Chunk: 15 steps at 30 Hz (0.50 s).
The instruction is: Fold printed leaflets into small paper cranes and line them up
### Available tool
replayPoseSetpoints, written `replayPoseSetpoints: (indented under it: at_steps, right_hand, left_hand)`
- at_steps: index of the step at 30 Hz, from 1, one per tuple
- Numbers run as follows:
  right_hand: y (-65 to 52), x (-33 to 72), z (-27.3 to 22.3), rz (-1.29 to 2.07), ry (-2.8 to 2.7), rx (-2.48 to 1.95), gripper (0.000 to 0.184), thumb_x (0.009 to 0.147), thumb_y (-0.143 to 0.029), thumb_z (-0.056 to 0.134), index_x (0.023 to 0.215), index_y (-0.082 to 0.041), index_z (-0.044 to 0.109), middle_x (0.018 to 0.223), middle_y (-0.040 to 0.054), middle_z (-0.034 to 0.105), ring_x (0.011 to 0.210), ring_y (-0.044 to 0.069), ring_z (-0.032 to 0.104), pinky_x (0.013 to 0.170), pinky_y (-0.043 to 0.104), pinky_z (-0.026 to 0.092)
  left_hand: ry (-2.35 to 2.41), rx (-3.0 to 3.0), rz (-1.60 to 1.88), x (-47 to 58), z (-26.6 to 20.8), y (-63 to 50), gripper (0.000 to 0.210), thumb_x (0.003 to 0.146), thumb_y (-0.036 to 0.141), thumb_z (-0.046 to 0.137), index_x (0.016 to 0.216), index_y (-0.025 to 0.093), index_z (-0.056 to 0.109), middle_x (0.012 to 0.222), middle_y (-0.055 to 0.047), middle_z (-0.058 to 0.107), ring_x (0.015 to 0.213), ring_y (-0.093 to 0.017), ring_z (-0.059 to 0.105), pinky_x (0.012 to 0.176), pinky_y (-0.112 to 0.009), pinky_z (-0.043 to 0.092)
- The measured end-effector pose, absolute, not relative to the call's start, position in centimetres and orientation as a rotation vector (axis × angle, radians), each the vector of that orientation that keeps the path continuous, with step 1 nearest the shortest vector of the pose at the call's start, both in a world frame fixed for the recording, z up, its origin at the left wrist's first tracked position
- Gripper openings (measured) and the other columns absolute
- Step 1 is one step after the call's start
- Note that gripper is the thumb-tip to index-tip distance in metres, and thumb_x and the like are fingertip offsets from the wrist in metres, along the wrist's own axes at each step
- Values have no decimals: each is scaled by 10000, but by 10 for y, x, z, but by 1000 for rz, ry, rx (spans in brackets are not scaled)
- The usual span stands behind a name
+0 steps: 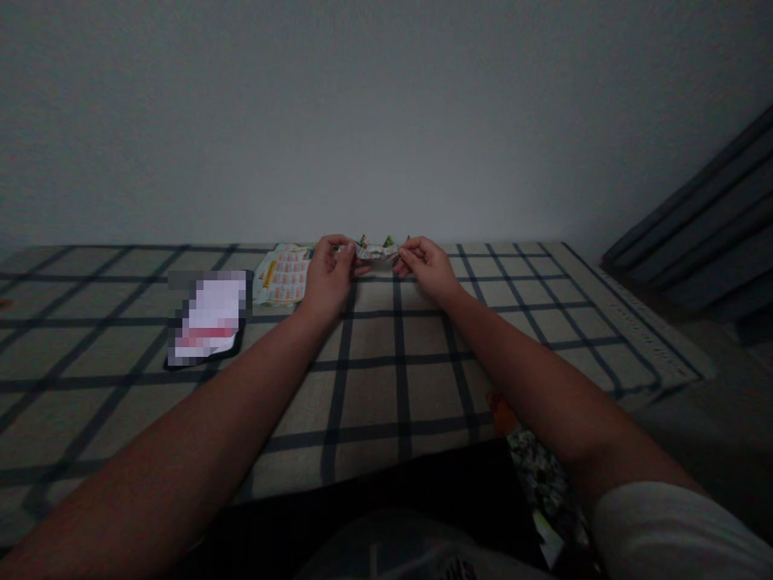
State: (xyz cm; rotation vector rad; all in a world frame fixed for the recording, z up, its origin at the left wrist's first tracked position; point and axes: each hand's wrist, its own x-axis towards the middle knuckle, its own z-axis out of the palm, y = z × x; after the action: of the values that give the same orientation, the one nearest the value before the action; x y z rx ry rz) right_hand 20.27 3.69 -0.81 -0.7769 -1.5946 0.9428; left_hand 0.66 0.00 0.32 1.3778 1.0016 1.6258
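Note:
Near the far edge of the table, a narrow folded strip of printed paper (378, 252) stretches between my two hands. Small green and yellow points stick up along its top edge. My left hand (334, 270) pinches the left end between thumb and fingers. The right end is pinched in my right hand (426, 266), its other fingers curled below. Just left of my left hand lies a small stack of printed paper sheets (283, 276), partly hidden by that hand.
A checked cloth (386, 387) covers the table, which meets a grey wall (386, 121). A phone (211, 318) with a lit, blurred-out screen lies at the left. Under my right forearm is a patterned item with an orange part (501, 415). A dark curtain (706, 234) hangs at the right.

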Motion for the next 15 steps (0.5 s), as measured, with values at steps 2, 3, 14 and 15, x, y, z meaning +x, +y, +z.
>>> replayPoseSetpoints:
  at_steps: [2, 3, 14, 15]
  right_hand:
    - [37, 203, -9, 935, -1620, -763, 429, 904, -621, 662, 970, -228, 504, 766, -22, 619, 657, 102, 636, 609, 227, 546]
    - [37, 204, -10, 929, -1633, -758, 417, 908, -608, 663, 976, -228, 505, 777, -20, 614, 664, 103, 637, 606, 226, 543]
    - [28, 209, -3, 551, -1915, -797, 190, 930, -230, 543, 1017, -202, 710, 1057, 90, 702, 939, 196, 671, 746, 321, 567]
    - [26, 210, -2, 483, -1952, -778, 195, 919, -221, 554, 1018, -200, 720, 1066, 96, 707, 988, 210, 665, 765, 327, 562]
  left_hand:
    - [966, 1363, 1599, 6, 2, 1, 313, 898, 495, 701, 1036, 269, 534, 883, 11, 648, 809, -153, 697, 799, -302, 620]
    - [951, 1367, 1584, 6, 2, 1, 312, 894, 486, 707, 1034, 267, 535, 873, 14, 645, 801, -153, 698, 797, -306, 622]
    - [1000, 1444, 1524, 11, 6, -6, 233, 913, 411, 685, 985, 252, 531, 932, -13, 694, 893, -173, 716, 855, -340, 622]
    - [997, 1436, 1525, 11, 6, -6, 227, 915, 406, 682, 983, 252, 529, 923, -12, 696, 889, -173, 717, 857, -344, 621]
